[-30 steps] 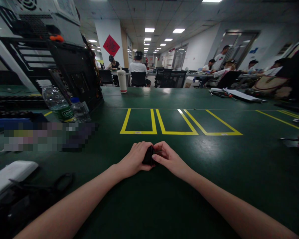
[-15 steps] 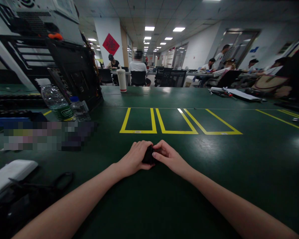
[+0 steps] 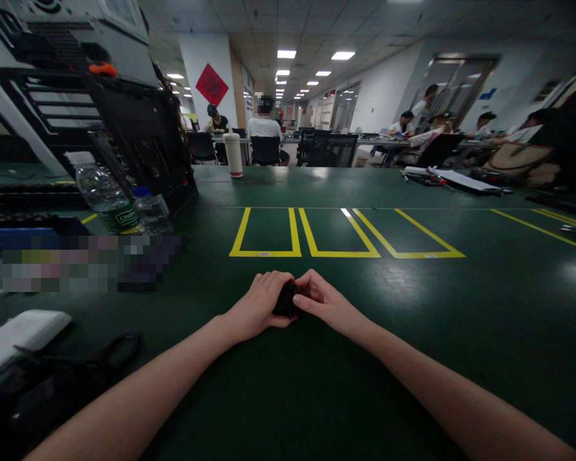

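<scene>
A small black box-like object point(image 3: 284, 301) is between my two hands, low over the green table point(image 3: 288, 378); its exact kind does not show. My left hand point(image 3: 260, 299) is wrapped round it from the left, fingers over the top and thumb underneath. On its right side, my right hand point(image 3: 322, 298) has thumb and bent fingers closed at the object's edge. What lies inside the right hand's curl is partly hidden. Just beyond the hands, yellow tape outlines point(image 3: 265, 254) mark the tabletop.
To the left stand a plastic bottle point(image 3: 103, 192), a blue-capped bottle point(image 3: 148, 214) and a black computer chassis point(image 3: 144, 141). Nearer lie a white device point(image 3: 24, 342) and black cables point(image 3: 77, 378). A white cup point(image 3: 233, 155) stands at the far edge, papers point(image 3: 465, 181) at right. People sit beyond.
The view has shifted very slightly. Both hands keep the same hold on the black object, with no clear movement.
</scene>
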A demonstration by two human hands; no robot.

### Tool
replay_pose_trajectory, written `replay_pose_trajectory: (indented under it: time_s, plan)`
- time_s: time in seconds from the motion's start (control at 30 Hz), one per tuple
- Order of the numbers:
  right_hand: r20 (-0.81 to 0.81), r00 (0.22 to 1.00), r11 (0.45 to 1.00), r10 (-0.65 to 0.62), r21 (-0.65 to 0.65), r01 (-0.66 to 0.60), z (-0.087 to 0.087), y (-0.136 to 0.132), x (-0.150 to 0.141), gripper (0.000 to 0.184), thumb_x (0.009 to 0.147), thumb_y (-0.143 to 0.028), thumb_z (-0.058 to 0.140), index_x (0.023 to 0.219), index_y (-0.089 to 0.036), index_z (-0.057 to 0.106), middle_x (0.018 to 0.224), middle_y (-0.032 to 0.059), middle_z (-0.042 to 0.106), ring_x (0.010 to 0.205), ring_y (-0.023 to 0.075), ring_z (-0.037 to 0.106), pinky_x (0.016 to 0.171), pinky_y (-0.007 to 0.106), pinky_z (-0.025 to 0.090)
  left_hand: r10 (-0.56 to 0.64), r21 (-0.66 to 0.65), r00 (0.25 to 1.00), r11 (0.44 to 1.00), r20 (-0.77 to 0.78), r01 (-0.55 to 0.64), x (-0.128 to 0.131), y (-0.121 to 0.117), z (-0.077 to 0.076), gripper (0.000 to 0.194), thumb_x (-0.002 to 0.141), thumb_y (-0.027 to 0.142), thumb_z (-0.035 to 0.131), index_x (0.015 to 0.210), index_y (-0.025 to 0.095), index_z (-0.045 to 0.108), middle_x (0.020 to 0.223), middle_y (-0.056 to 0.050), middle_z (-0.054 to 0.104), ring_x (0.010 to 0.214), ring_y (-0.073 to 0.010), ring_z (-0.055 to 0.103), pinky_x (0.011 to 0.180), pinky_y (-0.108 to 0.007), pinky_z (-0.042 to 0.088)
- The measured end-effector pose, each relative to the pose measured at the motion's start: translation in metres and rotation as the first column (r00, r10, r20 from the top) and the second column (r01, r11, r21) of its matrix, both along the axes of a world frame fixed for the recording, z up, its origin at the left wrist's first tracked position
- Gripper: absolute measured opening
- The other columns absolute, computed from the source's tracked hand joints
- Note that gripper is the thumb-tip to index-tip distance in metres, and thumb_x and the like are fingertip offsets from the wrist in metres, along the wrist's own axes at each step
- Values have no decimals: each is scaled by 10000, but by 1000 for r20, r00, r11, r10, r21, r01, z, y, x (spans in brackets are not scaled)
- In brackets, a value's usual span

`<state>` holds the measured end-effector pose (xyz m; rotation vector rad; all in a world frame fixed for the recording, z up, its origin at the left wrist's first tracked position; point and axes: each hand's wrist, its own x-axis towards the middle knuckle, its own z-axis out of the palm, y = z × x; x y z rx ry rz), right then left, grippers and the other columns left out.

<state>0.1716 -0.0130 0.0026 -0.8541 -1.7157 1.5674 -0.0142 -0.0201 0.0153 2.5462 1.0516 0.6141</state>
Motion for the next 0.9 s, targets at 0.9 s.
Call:
replay_pose_trajectory:
  time_s: [0.9]
  plan:
    - [24,996,996,-89,-5,89,-2,2,-1,218,749,-284,580,918,-201,470,932,11,522,902,151,530,814,349,439,14,19,1000,1000,13,-14,2,2,-4,542,690,257,660,1125,202,340,1064,-75,490,961,-244,488,791,-376,377]
